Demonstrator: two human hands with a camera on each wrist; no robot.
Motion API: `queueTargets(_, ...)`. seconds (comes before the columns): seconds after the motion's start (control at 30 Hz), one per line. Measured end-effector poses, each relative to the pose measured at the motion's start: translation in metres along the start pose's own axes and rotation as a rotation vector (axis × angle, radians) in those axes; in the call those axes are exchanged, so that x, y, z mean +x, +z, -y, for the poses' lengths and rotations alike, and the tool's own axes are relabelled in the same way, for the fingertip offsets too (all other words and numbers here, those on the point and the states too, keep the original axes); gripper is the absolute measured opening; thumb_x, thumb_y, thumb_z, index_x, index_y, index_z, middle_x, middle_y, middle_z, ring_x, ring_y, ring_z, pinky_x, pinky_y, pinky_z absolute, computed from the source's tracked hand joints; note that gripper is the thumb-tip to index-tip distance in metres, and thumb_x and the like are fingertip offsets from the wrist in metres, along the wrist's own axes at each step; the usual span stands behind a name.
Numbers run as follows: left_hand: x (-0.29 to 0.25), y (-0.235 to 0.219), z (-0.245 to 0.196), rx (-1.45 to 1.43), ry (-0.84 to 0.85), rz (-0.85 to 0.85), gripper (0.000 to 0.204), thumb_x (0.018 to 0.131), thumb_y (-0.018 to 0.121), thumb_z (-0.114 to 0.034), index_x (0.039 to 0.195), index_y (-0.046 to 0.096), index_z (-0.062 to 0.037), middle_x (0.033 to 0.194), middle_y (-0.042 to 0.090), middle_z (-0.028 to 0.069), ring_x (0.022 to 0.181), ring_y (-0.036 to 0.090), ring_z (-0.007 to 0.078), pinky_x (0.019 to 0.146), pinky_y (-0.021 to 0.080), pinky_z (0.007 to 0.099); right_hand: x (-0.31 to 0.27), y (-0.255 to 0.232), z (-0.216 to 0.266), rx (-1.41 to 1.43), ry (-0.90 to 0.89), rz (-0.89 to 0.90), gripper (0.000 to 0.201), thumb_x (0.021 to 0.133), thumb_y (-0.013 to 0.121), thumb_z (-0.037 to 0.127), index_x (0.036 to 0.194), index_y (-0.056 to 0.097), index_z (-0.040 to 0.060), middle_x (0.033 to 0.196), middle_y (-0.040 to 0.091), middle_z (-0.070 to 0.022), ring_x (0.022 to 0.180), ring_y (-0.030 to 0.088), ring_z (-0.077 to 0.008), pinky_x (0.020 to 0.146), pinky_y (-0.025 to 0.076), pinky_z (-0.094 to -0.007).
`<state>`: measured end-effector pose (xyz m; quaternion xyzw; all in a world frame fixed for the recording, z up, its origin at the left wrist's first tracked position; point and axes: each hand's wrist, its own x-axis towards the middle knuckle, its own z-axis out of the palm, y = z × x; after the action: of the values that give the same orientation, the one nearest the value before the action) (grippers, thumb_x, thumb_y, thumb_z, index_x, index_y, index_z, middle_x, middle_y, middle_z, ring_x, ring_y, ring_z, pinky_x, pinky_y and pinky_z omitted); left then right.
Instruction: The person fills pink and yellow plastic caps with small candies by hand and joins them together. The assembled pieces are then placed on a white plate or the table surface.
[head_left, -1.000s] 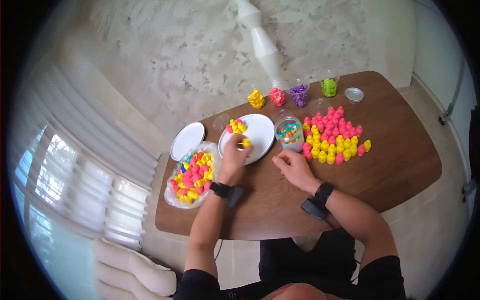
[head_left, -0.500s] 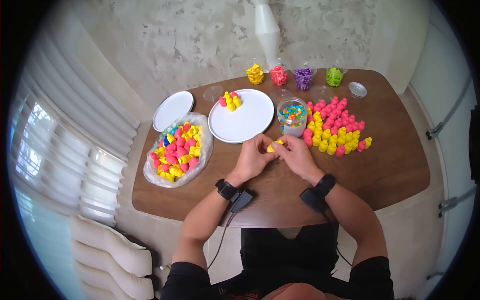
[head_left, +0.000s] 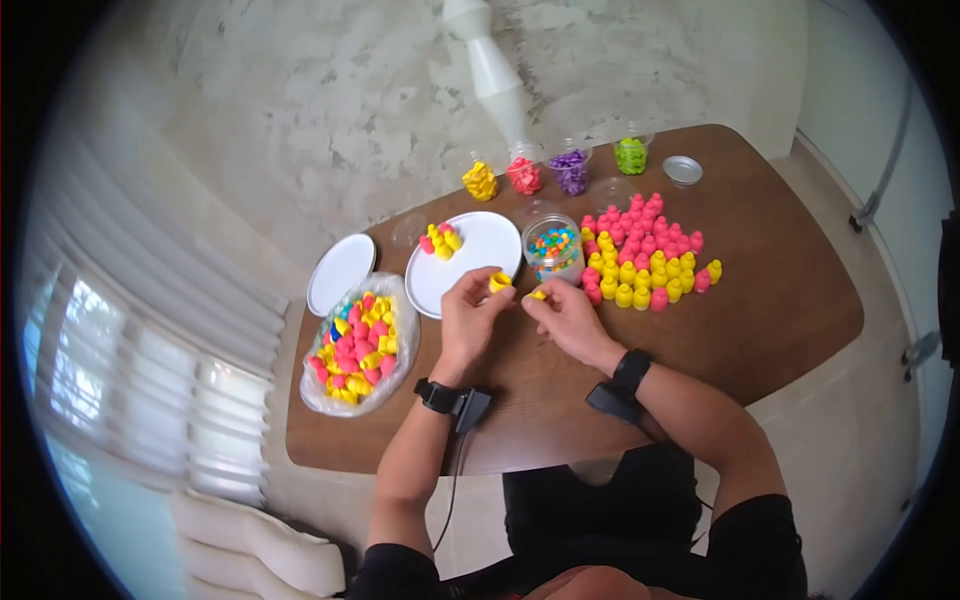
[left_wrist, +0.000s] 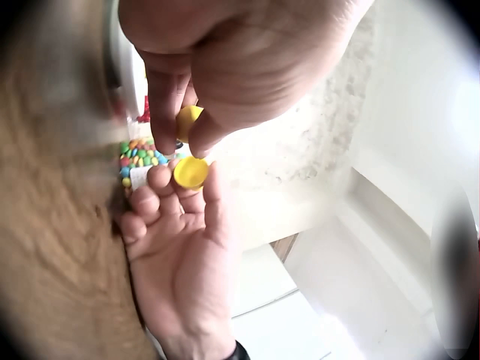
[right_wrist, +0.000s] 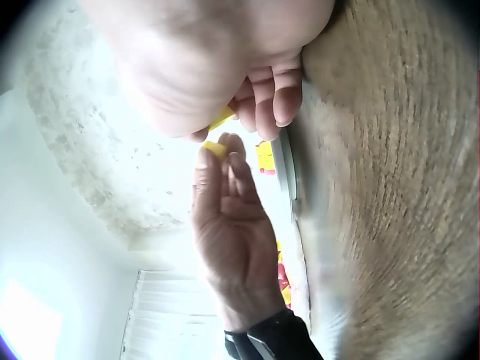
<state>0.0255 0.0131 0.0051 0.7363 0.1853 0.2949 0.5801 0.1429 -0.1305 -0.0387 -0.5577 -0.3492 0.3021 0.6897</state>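
In the head view my left hand pinches a yellow hollow piece, its opening showing, near the front edge of the white plate. My right hand pinches a second yellow piece just to the right. A round hollow shows in the right hand's yellow cap-like piece in the left wrist view. The fingertips of the two hands are close together. Several small pink and yellow bottle-shaped figures stand on the plate's far left side.
A clear jar of coloured candies stands beyond the right hand. Rows of pink and yellow figures are on the right. At left lie a bag of loose pieces and a white lid. Cups with purple pieces and other colours line the back.
The left hand came from the plate with a yellow piece and met the right hand half a second ago. Now the hands are slightly apart, each holding a yellow piece.
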Motion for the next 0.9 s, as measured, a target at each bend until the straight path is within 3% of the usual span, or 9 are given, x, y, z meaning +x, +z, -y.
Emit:
queueTargets(0.07,0.013,0.0,-0.018,0.052,0.03,-0.002,0.041,0.092,0.077,-0.002,0.13,0.065,0.0055,0.108,0.073,0.0098,0.089,0.07,0.013,0.079,0.06,0.0274,0.003,0.001,-0.013,-0.06,-0.072,0.018,0.025,0.099,0.072,0.025,0.104,0.063,0.0016,0.084,0.066,-0.0022,0.07,0.063,-0.0078,0.061,0.051,-0.0242)
queueTargets(0.17,0.04,0.008,-0.04,0.466,0.251,0.107,0.047,0.09,0.078,-0.005,0.134,0.064,0.0034,0.109,0.074,0.0094,0.09,0.069,0.0127,0.079,0.059,0.0281,0.005,0.001,-0.014,-0.087,-0.077,0.019,0.025,0.096,0.074,0.022,0.103,0.064,0.0,0.083,0.067,-0.0036,0.071,0.064,-0.0092,0.064,0.053,-0.0261)
queueTargets(0.3,0.054,0.033,-0.08,0.779,0.324,0.207,0.033,0.087,0.075,-0.003,0.119,0.065,0.0021,0.102,0.072,0.0168,0.088,0.071,0.0282,0.08,0.057,0.038,0.002,0.002,-0.012,-0.109,-0.091,-0.002,0.029,0.094,0.075,0.025,0.097,0.066,-0.0016,0.08,0.069,-0.0064,0.072,0.064,-0.0116,0.065,0.052,-0.0298)
queueTargets(0.33,0.058,0.035,-0.085,0.908,0.49,0.212,0.032,0.083,0.076,-0.002,0.112,0.063,0.0021,0.097,0.069,0.0194,0.088,0.068,0.0362,0.079,0.055,0.0408,0.002,0.001,-0.012,-0.115,-0.095,-0.007,0.029,0.093,0.075,0.026,0.097,0.066,-0.0016,0.08,0.069,-0.0066,0.072,0.065,-0.0118,0.065,0.052,-0.03)
queueTargets(0.43,0.065,0.032,-0.086,0.979,0.64,0.313,0.036,0.079,0.077,-0.003,0.113,0.065,0.0009,0.096,0.067,0.0194,0.088,0.066,0.038,0.079,0.054,0.0406,0.003,0.0,-0.014,-0.136,-0.139,0.009,0.024,0.097,0.073,0.021,0.102,0.065,-0.0004,0.08,0.067,-0.0018,0.067,0.063,-0.0075,0.059,0.052,-0.0252)
queueTargets(0.53,0.057,0.028,-0.085,0.911,0.614,0.242,0.033,0.081,0.078,-0.004,0.112,0.066,-0.0003,0.096,0.068,0.0165,0.088,0.067,0.0318,0.078,0.054,0.0385,0.003,0.0,-0.012,-0.148,-0.134,0.005,0.024,0.097,0.073,0.022,0.1,0.066,-0.0005,0.08,0.067,-0.0015,0.068,0.064,-0.0074,0.059,0.052,-0.0254)
queueTargets(0.63,0.041,0.017,-0.075,0.825,0.322,0.14,0.029,0.084,0.079,-0.004,0.111,0.068,-0.0017,0.096,0.069,0.0113,0.089,0.068,0.0226,0.077,0.054,0.0354,0.002,-0.001,-0.009,-0.149,-0.133,-0.007,0.024,0.097,0.073,0.023,0.1,0.067,-0.0002,0.079,0.067,-0.0011,0.068,0.064,-0.0074,0.059,0.052,-0.0255)
queueTargets(0.67,0.035,0.012,-0.064,0.727,0.267,0.111,0.027,0.087,0.079,-0.003,0.112,0.069,-0.0008,0.1,0.071,0.005,0.092,0.067,0.0135,0.077,0.055,0.0308,0.002,-0.002,-0.009,-0.148,-0.141,-0.02,0.024,0.097,0.073,0.022,0.101,0.067,-0.0004,0.08,0.067,-0.0014,0.069,0.065,-0.0074,0.059,0.052,-0.0253)
queueTargets(0.9,-0.014,-0.012,0.01,0.069,-0.015,0.21,0.031,0.091,0.076,0.004,0.12,0.066,0.0014,0.113,0.073,0.0071,0.102,0.069,0.0123,0.091,0.056,0.0269,0.0,0.0,-0.011,-0.068,-0.199,-0.057,0.022,0.097,0.071,0.011,0.114,0.064,-0.0021,0.092,0.068,-0.0035,0.073,0.065,-0.0069,0.061,0.051,-0.0216)
